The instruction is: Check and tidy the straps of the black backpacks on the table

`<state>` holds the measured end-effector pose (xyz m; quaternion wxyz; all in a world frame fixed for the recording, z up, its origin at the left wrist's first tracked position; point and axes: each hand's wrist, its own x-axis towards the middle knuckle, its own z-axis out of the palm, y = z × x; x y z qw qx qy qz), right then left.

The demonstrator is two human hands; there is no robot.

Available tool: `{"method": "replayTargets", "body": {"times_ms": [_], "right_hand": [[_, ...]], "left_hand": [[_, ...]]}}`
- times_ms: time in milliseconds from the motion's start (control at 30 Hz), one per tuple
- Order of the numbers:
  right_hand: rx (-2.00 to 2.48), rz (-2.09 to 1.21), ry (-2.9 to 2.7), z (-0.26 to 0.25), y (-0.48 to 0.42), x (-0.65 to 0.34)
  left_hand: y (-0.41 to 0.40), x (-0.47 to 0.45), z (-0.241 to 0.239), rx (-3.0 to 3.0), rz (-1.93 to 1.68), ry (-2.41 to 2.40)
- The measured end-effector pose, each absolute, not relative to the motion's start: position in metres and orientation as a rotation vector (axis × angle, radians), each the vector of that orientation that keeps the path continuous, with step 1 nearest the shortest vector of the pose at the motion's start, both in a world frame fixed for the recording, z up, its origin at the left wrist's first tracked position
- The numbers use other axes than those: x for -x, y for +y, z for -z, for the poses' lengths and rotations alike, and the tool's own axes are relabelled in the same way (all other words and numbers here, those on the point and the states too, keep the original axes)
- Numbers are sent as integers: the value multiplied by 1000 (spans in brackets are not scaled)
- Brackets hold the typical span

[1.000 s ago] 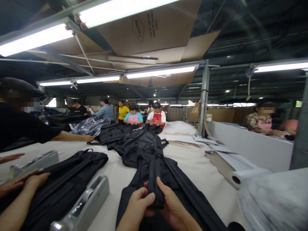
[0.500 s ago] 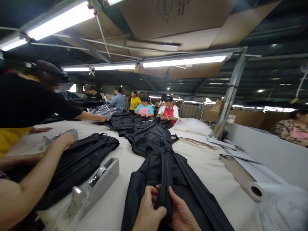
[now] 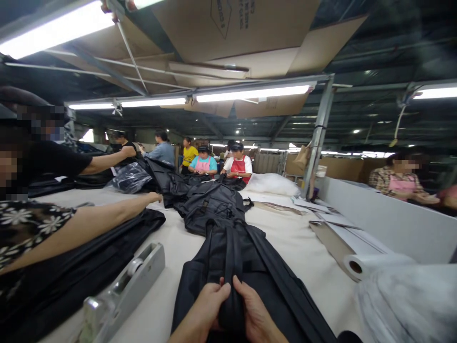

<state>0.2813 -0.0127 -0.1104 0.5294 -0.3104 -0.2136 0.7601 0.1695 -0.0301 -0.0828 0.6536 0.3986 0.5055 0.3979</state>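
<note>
Both our hands are closed on the black webbing strap [image 3: 229, 259] of the backpack [image 3: 194, 290], which lies flat on the table [image 3: 310, 267] right in front of us. Left hand [image 3: 206, 308] pinches the strap from the left, fingers curled tight. Right hand [image 3: 253, 314] wraps it from the right with the thumb on top. The two hands touch around the strap at the bag's near end. Risks as we judge them: the webbing looks smooth, so an off-axis pull could twist it or let it slip out of the fingers. Dragging on it could also shift the whole bag. Its far end touches the next backpack [image 3: 214, 207], so both could bunch up. Left side is crowded: a co-worker's bare arm [image 3: 89, 225] reaches across another black bag [image 3: 96, 259]. A metal tape dispenser [image 3: 124, 290] sits just beside our bag's left edge, so a sideways swing of bag or elbow would likely hit it. Right side: white paper roll [image 3: 360, 264] near the table edge, crumpled white plastic [image 3: 410, 300] closer to us, white partition [image 3: 378, 216] behind. More people work at the table's far end.
</note>
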Motion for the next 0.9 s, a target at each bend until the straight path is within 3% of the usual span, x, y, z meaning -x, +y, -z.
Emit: {"method": "replayTargets", "body": {"times_ms": [267,467,667,900], "right_hand": [[822,-1910,-552,106,-8,-278],[844,-1778,-716,123,6,-281],[993,-1952,-580,100,4,-275],[985,-1678,-685,102,1,-271]], "left_hand": [[-19,-167,107,-872,-1010,1044],[-12,-172,99,-589,-891,950],[-12,-169,104,-639,-902,1008],[-16,-159,98,-688,-826,1018]]}}
